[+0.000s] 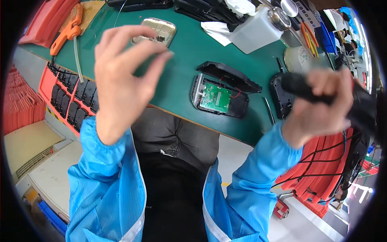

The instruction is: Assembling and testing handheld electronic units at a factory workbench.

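"So, what are those hands doing?"

"Nearest us, the bare left hand (pixel 125 74) hangs in the air with its fingers curved and partly open, thumb tip close to a fingertip; I can't see anything held in it."

"And the bare right hand (pixel 318 109)?"

"Its fingers are wrapped round a dark, handle-like black object (pixel 298 86), too blurred for me to say what kind."

"Where's the piece itself?"

"Between the two hands, touched by neither: an oblong black plastic case half (pixel 238 109) with a green rectangular circuit board (pixel 215 97) inside. A long black plastic cover (pixel 229 76) lies tilted along its far side, and thin red wires (pixel 239 94) loop between them."

"How would you go about it?"

"I'd say the wiring wants the most care. Steady the case by its rim with the left hand, off the board, and tuck the loops inside before the cover comes over; a pinched wire looks like the easy mistake. If that black object is a tool, bring it in straight and light."

"Anything to watch beyond that?"

"Maybe the slim metal rod (pixel 269 110), just beside the case's right end. Farther back, the shiny silver rounded plate (pixel 169 30) and the orange glue gun (pixel 72 30) seem well out of the way."
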The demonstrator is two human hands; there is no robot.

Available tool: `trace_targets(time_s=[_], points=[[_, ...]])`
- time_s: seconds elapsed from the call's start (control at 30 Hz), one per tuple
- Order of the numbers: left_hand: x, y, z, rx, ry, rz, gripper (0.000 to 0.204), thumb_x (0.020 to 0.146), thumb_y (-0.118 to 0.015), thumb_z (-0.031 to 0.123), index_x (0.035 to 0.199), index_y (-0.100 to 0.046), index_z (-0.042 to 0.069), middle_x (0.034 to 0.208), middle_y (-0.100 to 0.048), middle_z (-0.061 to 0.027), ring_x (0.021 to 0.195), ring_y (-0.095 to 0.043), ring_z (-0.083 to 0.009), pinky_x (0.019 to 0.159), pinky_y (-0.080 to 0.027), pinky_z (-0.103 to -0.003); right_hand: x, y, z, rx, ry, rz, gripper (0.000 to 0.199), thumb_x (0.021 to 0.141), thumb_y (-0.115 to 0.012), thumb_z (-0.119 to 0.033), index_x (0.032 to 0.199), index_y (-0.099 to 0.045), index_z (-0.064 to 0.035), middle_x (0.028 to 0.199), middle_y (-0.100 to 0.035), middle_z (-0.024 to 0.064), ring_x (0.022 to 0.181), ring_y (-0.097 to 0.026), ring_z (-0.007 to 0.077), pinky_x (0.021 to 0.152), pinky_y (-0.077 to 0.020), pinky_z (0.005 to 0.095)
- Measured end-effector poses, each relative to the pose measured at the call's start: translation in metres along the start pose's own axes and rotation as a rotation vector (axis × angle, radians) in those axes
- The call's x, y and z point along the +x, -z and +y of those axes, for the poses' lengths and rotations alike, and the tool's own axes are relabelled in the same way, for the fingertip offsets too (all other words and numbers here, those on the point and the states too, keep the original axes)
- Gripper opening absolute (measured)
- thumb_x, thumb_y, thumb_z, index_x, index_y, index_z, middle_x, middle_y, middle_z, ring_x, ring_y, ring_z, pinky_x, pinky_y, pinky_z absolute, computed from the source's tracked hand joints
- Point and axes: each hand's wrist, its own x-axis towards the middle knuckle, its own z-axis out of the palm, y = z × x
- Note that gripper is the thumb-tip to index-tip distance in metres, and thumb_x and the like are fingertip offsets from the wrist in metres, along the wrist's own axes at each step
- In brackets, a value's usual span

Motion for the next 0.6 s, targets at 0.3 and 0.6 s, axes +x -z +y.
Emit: trace_targets(time_s=[0.3, 0.6], points=[[-0.007, 0.003, 0.019, -0.084, 0.124, -0.041, 0.035, 0.079, -0.084, 0.001, 0.113, -0.079, 0.007, 0.110, -0.069, -0.0084, 0.100, -0.063, -0.0277, 0.085, -0.051, -0.037, 0.000, -0.021, 0.039, -0.459, -0.036, 0.225, 0.024, 0.095, -0.074, -0.005, 0.114, -0.063, 0.0035, 0.074, -0.063, 0.0083, 0.071, -0.060, 0.0141, 0.078, -0.0521, 0.0313], [-0.035, 0.012, 0.052, -0.206, -0.052, -0.451, 0.048, 0.073, -0.085, 0.008, 0.120, -0.079, 0.015, 0.101, -0.057, -0.0085, 0.087, -0.055, -0.0265, 0.075, -0.044, -0.039, -0.074, 0.011, -0.029, -0.890, 0.138, -0.781, 0.036, 0.071, -0.081, -0.001, 0.106, -0.075, 0.0001, 0.092, -0.062, 0.0049, 0.081, -0.059, 0.0220, 0.073, -0.0476, 0.0368]])
